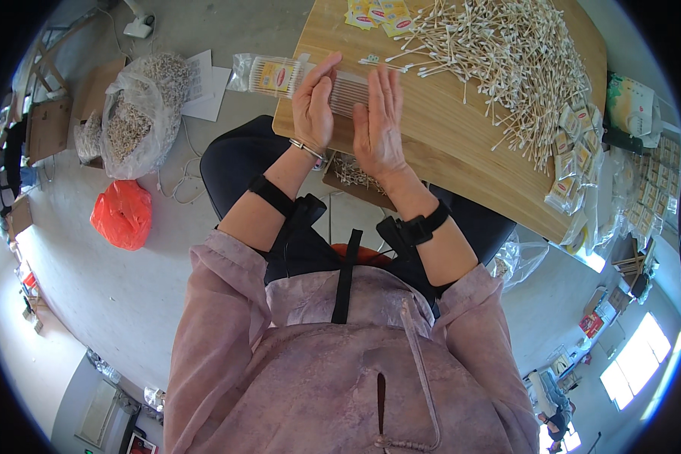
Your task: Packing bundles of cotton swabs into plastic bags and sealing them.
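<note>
At the near left edge of the wooden table, a clear plastic pack of cotton swabs (pixel 352 97) lies crosswise, its sticks in a neat row. A yellow label card (pixel 274 76) shows in its left part, and the loose film end sticks out beyond the table. My left hand (pixel 314 102) stands on edge over the pack's middle, fingers stretched, hiding part of it. My right hand (pixel 380 125) is at the pack's right end, flat with fingers straight, palm turned toward the left hand. The row of sticks shows between the two palms; whether either palm presses on it I cannot tell.
A big heap of loose cotton swabs (pixel 499 53) covers the table's far right, with yellow cards (pixel 378 15) beside it. Small filled packs (pixel 575 155) pile up at the right edge. On the floor at left stand a clear sack of swabs (pixel 140 113) and a red bag (pixel 122 214).
</note>
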Tool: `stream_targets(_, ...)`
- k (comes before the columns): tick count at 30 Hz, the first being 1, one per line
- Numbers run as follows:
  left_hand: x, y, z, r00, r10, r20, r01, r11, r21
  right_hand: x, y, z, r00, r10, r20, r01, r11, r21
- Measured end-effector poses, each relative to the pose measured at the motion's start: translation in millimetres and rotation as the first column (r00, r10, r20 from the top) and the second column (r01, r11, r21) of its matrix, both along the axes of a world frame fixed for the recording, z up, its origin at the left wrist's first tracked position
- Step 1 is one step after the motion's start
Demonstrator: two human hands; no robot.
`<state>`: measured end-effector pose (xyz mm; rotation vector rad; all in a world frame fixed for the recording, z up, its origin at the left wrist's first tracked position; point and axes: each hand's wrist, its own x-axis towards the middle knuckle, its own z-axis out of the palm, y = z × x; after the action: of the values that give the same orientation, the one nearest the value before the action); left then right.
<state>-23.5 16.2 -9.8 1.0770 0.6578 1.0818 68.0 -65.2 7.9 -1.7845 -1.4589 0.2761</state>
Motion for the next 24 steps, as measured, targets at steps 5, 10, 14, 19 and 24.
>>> stream_targets(5,-3,2,0,1.0,0.011,0.017,-0.011,1.0,-0.003,-4,-16,9,0.956,0.085,0.279,-0.015,0.97,-0.243)
stream_targets(10,-1,-1,3,1.0,-0.021,-0.012,0.021,0.999,-0.031,-11,-10,7,0.913,0.14,0.384,0.018,0.926,-0.378)
stream_targets(14,-2,-3,3,1.0,-0.029,-0.005,0.029,0.999,-0.041,-12,-8,6,0.897,0.141,0.419,0.051,0.908,-0.417)
stream_targets(19,-5,-5,8,0.996,0.006,-0.084,-0.007,1.0,-0.008,-14,-7,7,0.916,0.123,0.382,0.055,0.905,-0.422)
stream_targets(24,-7,0,16,0.992,-0.07,-0.101,0.061,0.994,-0.095,-13,-6,6,0.926,0.11,0.361,0.048,0.914,-0.402)
